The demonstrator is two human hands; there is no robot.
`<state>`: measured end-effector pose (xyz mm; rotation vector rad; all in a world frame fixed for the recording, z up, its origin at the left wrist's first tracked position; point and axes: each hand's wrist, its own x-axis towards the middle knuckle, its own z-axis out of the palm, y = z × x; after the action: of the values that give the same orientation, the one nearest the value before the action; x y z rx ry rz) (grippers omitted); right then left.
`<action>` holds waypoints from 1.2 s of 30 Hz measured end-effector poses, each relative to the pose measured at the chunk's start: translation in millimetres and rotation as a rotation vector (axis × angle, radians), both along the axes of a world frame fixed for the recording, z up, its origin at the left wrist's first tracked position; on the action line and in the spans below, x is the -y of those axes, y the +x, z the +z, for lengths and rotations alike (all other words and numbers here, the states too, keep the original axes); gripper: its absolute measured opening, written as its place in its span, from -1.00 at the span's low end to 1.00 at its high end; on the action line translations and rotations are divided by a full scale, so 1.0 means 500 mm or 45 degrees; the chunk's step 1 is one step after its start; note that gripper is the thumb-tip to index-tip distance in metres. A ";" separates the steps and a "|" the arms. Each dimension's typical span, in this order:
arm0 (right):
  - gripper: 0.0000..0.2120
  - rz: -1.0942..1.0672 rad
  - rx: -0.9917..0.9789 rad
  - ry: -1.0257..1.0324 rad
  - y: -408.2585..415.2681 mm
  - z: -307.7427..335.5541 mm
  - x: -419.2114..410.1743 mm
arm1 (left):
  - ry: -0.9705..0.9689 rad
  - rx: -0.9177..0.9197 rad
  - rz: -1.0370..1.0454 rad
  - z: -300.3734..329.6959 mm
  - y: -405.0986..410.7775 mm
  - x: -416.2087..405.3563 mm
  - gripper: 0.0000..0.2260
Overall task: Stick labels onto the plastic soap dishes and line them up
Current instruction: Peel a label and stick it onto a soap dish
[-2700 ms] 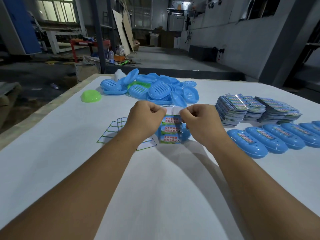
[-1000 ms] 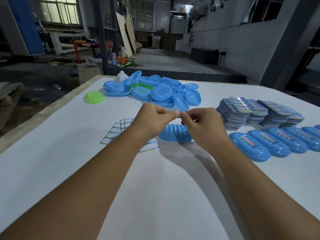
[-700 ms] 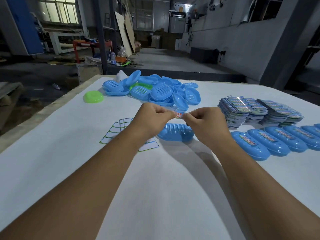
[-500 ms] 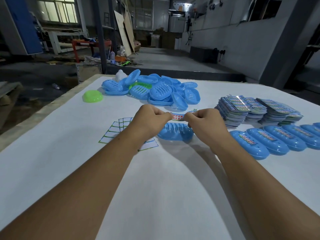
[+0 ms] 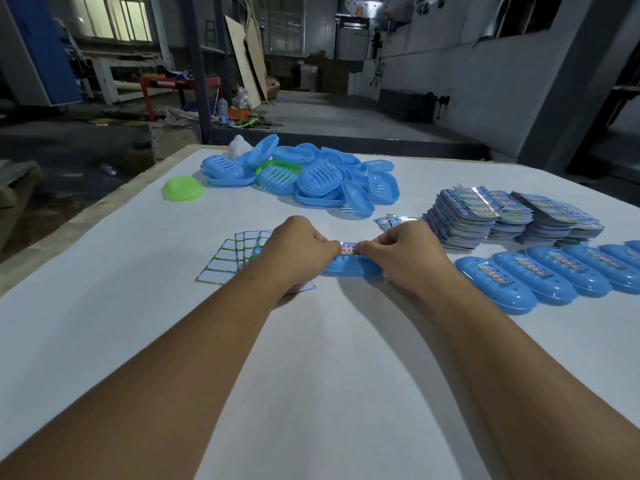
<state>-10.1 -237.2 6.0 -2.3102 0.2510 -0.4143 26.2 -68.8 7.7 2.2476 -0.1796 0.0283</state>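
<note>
A blue soap dish [image 5: 353,269] lies upside down at the middle of the white table. A small label with red print [image 5: 349,248] is stretched just over its top. My left hand [image 5: 300,251] pinches the label's left end and my right hand [image 5: 405,255] pinches its right end. Whether the label touches the dish I cannot tell. Right of my hands, several labelled blue dishes [image 5: 540,276] lie side by side in a row.
A heap of unlabelled blue dishes [image 5: 311,177] and a green dish [image 5: 183,189] sit at the back. Stacks of label sheets [image 5: 502,218] stand at the right. Emptied backing sheets [image 5: 235,256] lie under my left wrist. The table's left edge [image 5: 86,216] runs diagonally.
The label sheet was put away and one label peeled off. Both hands have lowered with the label stretched between them, down onto the upturned blue dish.
</note>
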 end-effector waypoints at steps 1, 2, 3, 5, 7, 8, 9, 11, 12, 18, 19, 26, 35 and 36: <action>-0.73 -0.004 0.003 0.002 0.000 0.000 0.000 | 0.015 0.007 0.002 0.000 0.000 0.000 -0.77; -0.74 -0.007 0.004 0.002 0.000 0.000 0.000 | 0.033 0.015 0.002 0.000 0.000 0.000 -0.76; -0.75 -0.008 0.005 0.003 0.000 -0.001 0.000 | 0.049 0.022 0.002 -0.001 0.000 0.001 -0.76; -0.75 -0.007 0.007 0.003 0.000 -0.001 -0.001 | 0.068 0.041 0.013 -0.002 -0.001 0.004 -0.77; -0.74 -0.003 0.008 -0.003 0.000 -0.001 0.000 | 0.090 0.066 0.027 -0.003 -0.001 0.006 -0.78; -0.73 -0.002 0.010 -0.004 0.000 -0.002 0.000 | 0.107 0.078 0.033 -0.003 -0.002 0.006 -0.78; -0.73 -0.001 0.011 -0.009 -0.001 -0.002 0.000 | 0.130 0.092 0.037 -0.003 -0.003 0.007 -0.79; -0.71 0.000 0.009 -0.031 -0.001 -0.003 0.000 | 0.217 0.128 0.049 -0.002 -0.005 0.011 -0.78; -0.71 0.000 0.007 -0.043 0.000 -0.003 0.000 | 0.277 0.151 0.063 -0.002 -0.004 0.013 -0.78; -0.69 -0.056 -0.002 -0.137 0.008 -0.003 -0.003 | 0.586 0.255 0.124 0.006 0.007 0.031 -0.65; -0.68 -0.078 0.002 -0.161 0.009 -0.005 -0.005 | 0.632 0.274 0.131 0.007 0.008 0.033 -0.65; -0.62 -0.185 0.017 -0.303 0.018 -0.004 -0.019 | 0.855 0.433 0.172 0.016 0.007 0.050 -0.72; -0.60 -0.176 -0.052 -0.377 0.019 0.000 -0.009 | 0.922 0.461 0.155 0.021 -0.004 0.046 -0.72; -0.65 -0.157 -0.031 -0.379 0.017 0.000 -0.007 | 0.914 0.448 0.154 0.018 -0.005 0.043 -0.70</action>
<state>-1.5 -233.8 5.8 -2.6007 0.3660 -0.5150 23.8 -90.5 16.8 2.9535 -0.2731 0.4956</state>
